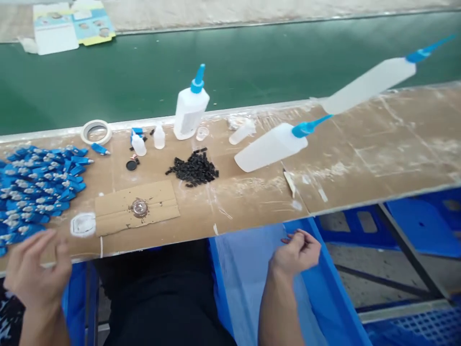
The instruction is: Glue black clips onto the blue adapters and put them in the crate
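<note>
Writing: printed carton point(74, 26), opened flat, well beyond the black pile point(194, 168) and off to its left. Blue, white and yellow panels with small pictures; any lettering too small to read.

Surroundings, taken from the black pile: upright white bottle point(190, 113) with blue nozzle just beyond it, clear cup point(202, 133) beside that bottle. To the pile's right, a second bottle point(272, 146), nozzle aimed rightward; farther right and beyond, a third bottle point(370, 86). Both slant in view; standing or lying, cannot tell. Left of the pile and a little beyond: two small dropper bottles point(159, 138), then a tape roll point(96, 132). Left and nearer the body: a cardboard piece point(115, 211) bearing a round clear disc point(139, 207) in a dark smear. This cardboard lies between the pile and the left hand point(39, 271).

Hands: left hand, blurred, is well left of the pile and nearer the body, thumb apart from loosely spread fingers, nothing seen in its grasp. Blue parts point(39, 187), heaped far left of the pile, lie directly ahead of its fingertips; contact unclear. Right hand point(297, 252), right of the pile and nearer the body, has curled fingers above a blue bin point(334, 307); cannot tell whether they pinch anything.
</note>
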